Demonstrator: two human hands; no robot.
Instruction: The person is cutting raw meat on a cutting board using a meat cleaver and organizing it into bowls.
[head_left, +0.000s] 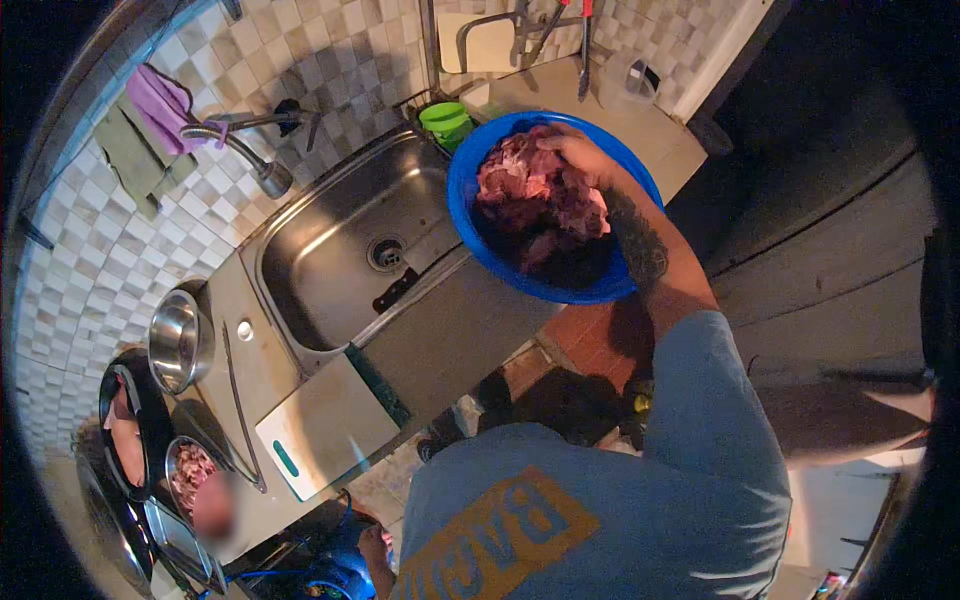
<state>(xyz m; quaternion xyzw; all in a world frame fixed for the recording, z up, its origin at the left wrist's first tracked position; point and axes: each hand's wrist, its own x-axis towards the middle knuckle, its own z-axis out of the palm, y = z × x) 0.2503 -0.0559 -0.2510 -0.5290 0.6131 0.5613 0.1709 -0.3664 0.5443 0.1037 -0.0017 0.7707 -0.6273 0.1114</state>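
Note:
My right hand (574, 150) reaches into a blue plastic basin (461, 225), its fingers curled on the raw meat (517, 180) heaped inside. The basin stands at the right end of a stainless steel sink (330, 277), overlapping its rim. My left hand (373, 544) is low at the bottom, beside my shirt and below the counter edge; its fingers are partly hidden. A knife with a dark handle (396, 291) lies at the sink's near edge. A white cutting board (330, 427) with a green handle slot lies on the counter left of the sink.
A faucet (275, 178) hangs over the sink. On the left stand a steel bowl (176, 341), a black pan (112, 442) with meat and a bowl of cut meat (191, 469). A green cup (448, 124) and a clear container (628, 86) are behind the basin.

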